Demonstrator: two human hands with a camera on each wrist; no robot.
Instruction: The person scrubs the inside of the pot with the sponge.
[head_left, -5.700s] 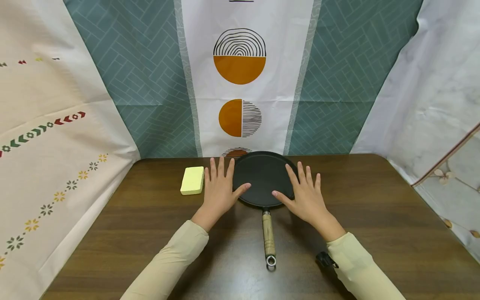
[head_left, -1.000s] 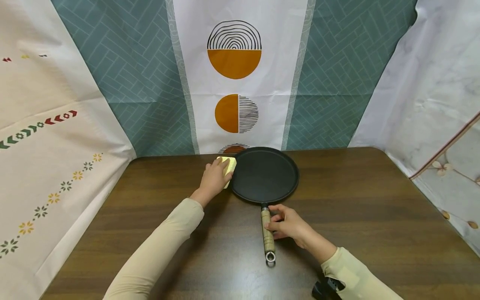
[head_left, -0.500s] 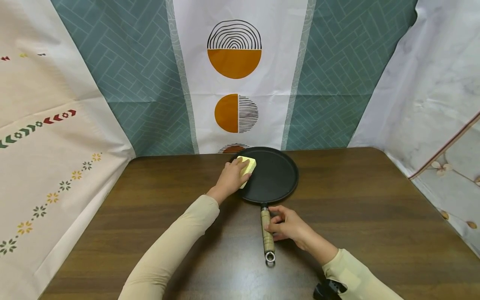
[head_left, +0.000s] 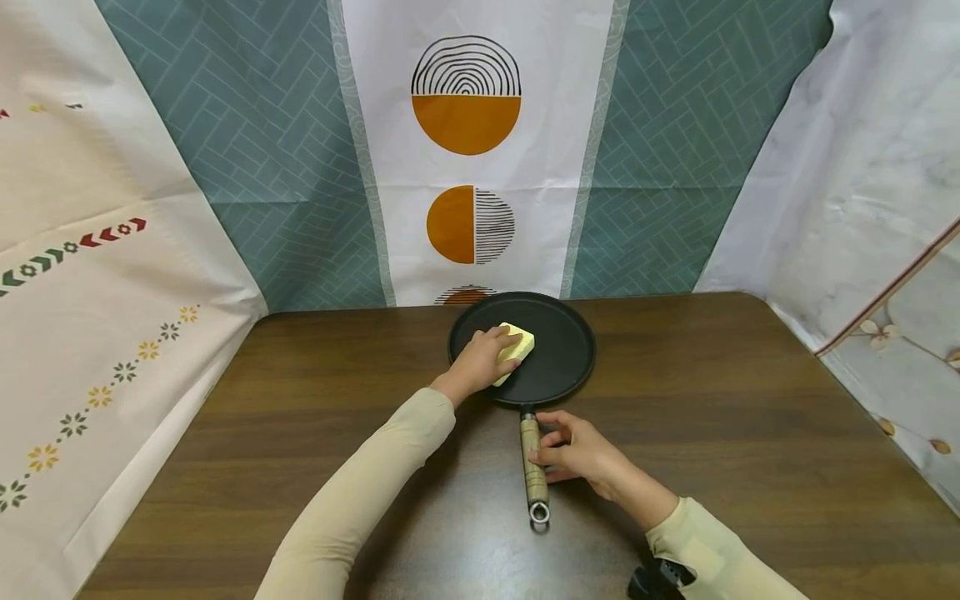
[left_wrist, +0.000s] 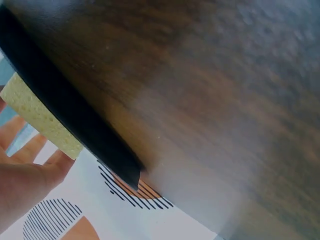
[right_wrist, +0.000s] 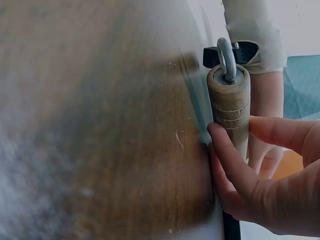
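A flat black frying pan (head_left: 562, 350) lies at the back middle of the table, its wooden handle (head_left: 534, 479) pointing toward me. My left hand (head_left: 480, 360) grips a pale yellow sponge (head_left: 521, 343) over the left-centre of the pan. In the left wrist view the porous sponge (left_wrist: 42, 120) lies flat against the pan (left_wrist: 70, 107), with fingers of the left hand (left_wrist: 27, 175) along its upper side. My right hand (head_left: 585, 454) holds the handle from the right; the right wrist view has its thumb and fingers (right_wrist: 235, 165) on either side of the wood.
The brown wooden table (head_left: 300, 442) runs back to a teal and white patterned cloth (head_left: 300, 150). Pale cloths hang at both sides. A metal ring (head_left: 539, 513) ends the handle. A black wrist device (head_left: 660, 577) sits at the right sleeve.
The left hand, first spread open, took up the sponge from left of the pan and slid it rightward onto the pan. The right hand, also spread before, took the handle and has since stayed there.
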